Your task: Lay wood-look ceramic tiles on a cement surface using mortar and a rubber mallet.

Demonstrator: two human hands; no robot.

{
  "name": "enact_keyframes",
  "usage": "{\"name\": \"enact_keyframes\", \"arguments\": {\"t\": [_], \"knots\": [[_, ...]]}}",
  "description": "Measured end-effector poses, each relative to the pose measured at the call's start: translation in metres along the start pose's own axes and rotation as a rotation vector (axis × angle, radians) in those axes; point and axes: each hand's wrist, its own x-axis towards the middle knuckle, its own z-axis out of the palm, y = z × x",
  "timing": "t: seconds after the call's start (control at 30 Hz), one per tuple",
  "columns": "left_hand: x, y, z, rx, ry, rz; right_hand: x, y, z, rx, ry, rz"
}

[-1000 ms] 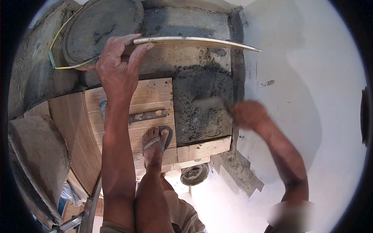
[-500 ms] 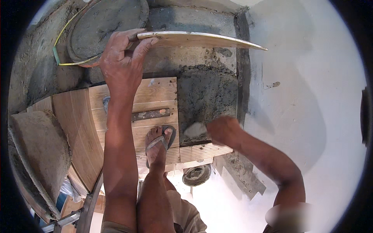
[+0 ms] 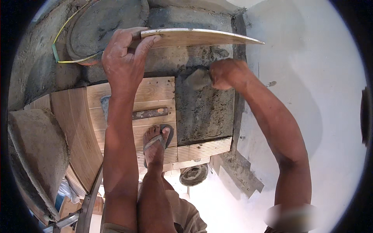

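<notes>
Right hand [image 3: 230, 73] has moved up, grip closed on trowel [image 3: 197, 80], left hand [image 3: 123, 62] pinching tile [image 3: 194, 38]; spreading mortar [image 3: 205, 114] seems underway, next calling for even strokes.

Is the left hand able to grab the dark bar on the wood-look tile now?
Probably not: the left hand pinches the end of the held tile, so it would likely have to let go. The dark bar shows beside the forearm.

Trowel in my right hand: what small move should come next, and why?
Perhaps draw the trowel toward you across the mortar: its nearer stretch looks rough and pitted, and your left hand holds the tile clear of it.
</notes>
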Motion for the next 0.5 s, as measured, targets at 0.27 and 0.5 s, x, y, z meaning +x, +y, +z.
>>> {"name": "enact_keyframes", "arguments": {"t": [0.27,0.5], "knots": [[-0.001,0.007,-0.007,-0.001,-0.054,-0.080,-0.046,0.026,0.020,0.132,0.254,0.242],[0.002,0.005,-0.007,0.030,-0.037,-0.089,-0.068,0.040,0.106,0.294,0.233,0.281]]}}
